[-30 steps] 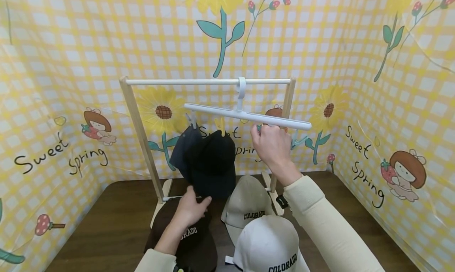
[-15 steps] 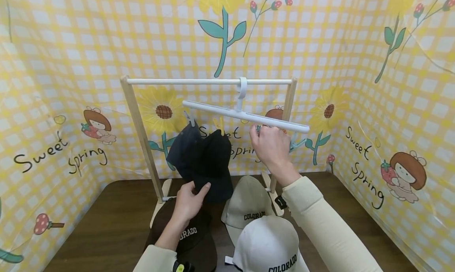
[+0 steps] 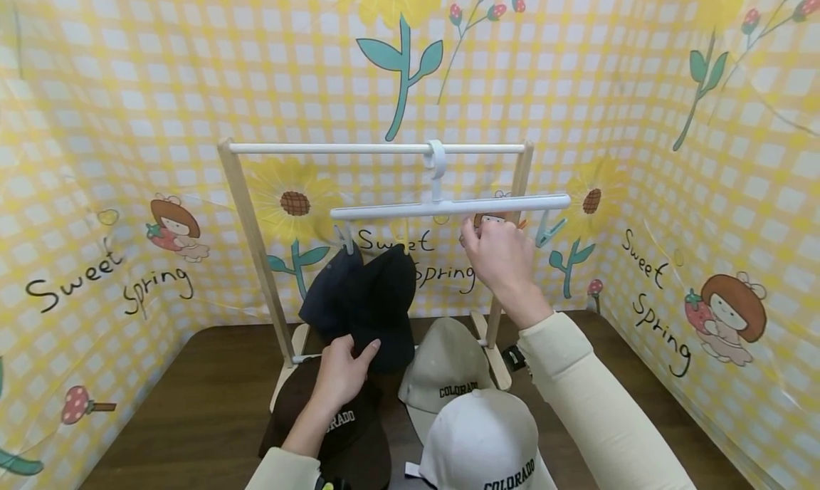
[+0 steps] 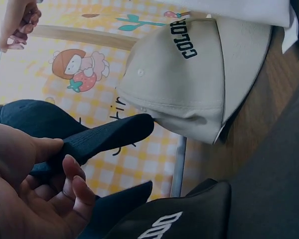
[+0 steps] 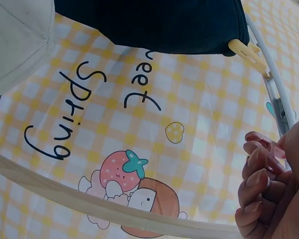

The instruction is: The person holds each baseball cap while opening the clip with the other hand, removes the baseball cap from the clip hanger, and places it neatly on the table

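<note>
Hanging level, hanger bar [image 3: 448, 207] runs left-right.

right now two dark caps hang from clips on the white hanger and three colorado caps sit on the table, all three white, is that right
Not quite. The head view shows three caps on the table, but only one is white. One is beige and one is dark brown, lying under the left hand. The two dark caps do hang from clips on the white hanger.

Black cap [image 3: 384, 301], navy cap [image 3: 327, 290], brown cap [image 3: 349, 440], beige cap [image 3: 445, 369], white hanger [image 3: 448, 206], yellow-checked backdrop [image 3: 128, 120].
</note>
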The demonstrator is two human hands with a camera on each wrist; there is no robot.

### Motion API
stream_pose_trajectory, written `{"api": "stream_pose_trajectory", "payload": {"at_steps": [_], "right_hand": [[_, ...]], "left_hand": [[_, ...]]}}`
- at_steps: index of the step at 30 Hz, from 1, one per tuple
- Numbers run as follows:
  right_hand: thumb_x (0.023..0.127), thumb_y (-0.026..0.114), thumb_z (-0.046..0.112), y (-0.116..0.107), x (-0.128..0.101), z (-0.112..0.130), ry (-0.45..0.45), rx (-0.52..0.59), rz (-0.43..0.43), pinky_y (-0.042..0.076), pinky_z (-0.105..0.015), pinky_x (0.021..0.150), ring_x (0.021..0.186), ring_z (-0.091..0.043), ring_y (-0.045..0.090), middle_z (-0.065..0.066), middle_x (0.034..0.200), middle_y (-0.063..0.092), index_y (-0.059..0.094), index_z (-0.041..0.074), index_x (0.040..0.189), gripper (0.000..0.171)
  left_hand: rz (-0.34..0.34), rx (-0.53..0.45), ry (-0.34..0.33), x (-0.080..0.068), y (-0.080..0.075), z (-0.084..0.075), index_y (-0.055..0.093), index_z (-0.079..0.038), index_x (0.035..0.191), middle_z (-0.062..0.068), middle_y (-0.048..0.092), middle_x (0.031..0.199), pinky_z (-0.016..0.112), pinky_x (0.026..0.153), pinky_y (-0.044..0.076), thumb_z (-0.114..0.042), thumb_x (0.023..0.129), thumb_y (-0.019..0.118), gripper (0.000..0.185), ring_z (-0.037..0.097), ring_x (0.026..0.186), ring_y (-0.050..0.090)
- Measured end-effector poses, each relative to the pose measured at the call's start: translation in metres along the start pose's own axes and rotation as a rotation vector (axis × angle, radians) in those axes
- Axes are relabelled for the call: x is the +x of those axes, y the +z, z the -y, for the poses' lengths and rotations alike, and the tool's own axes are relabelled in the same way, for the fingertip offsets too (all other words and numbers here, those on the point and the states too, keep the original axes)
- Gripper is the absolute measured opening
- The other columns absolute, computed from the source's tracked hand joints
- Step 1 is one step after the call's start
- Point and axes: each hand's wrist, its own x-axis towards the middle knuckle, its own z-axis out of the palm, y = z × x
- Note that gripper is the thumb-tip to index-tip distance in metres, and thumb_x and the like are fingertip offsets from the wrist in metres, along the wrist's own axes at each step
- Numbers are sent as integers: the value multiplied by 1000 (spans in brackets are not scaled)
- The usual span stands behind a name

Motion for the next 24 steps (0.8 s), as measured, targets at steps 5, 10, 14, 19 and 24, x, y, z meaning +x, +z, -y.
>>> {"api": "stream_pose_trajectory", "payload": {"at_steps": [5, 10, 14, 19, 24], "right_hand": [[107, 39, 44, 1, 0, -1, 22, 21, 6, 29, -33, 37, 39, -18, 35, 1, 49, 55, 51, 18, 52, 62], [107, 36, 46, 2, 3, -3, 30, 30, 3, 31, -33, 37, 39, -20, 40, 1, 61, 70, 54, 18, 52, 64], [107, 37, 46, 4, 6, -4, 32, 12, 2, 31, -33, 37, 38, -21, 41, -1, 59, 69, 53, 17, 50, 66], [107, 36, 47, 7, 8, -6, 30, 6, 0, 31, -33, 38, 39, -21, 41, -2, 55, 66, 50, 16, 49, 68], [106, 39, 51, 9, 8, -6, 68, 39, 2, 32, -34, 42, 44, -21, 44, -1, 47, 51, 46, 17, 50, 66]], "left_hand": [[8, -7, 13, -4, -1, 1, 46, -8, 68, 2, 54, 51, 31, 51, 42, -26, 100, 68, 43, 17, 47, 53], [32, -25, 44, -13, -2, 1, 46, -7, 71, 2, 53, 52, 30, 51, 42, -26, 102, 66, 41, 18, 47, 52], [58, -26, 55, -19, -4, 1, 50, -8, 76, 1, 53, 54, 30, 52, 43, -26, 104, 63, 35, 17, 46, 51], [52, -22, 74, -21, -6, 3, 54, -10, 80, -1, 54, 54, 29, 56, 45, -25, 105, 61, 29, 16, 48, 52], [47, -42, 94, -22, -7, 5, 57, -9, 82, -1, 54, 54, 27, 57, 46, -23, 105, 60, 27, 14, 49, 55]]}}
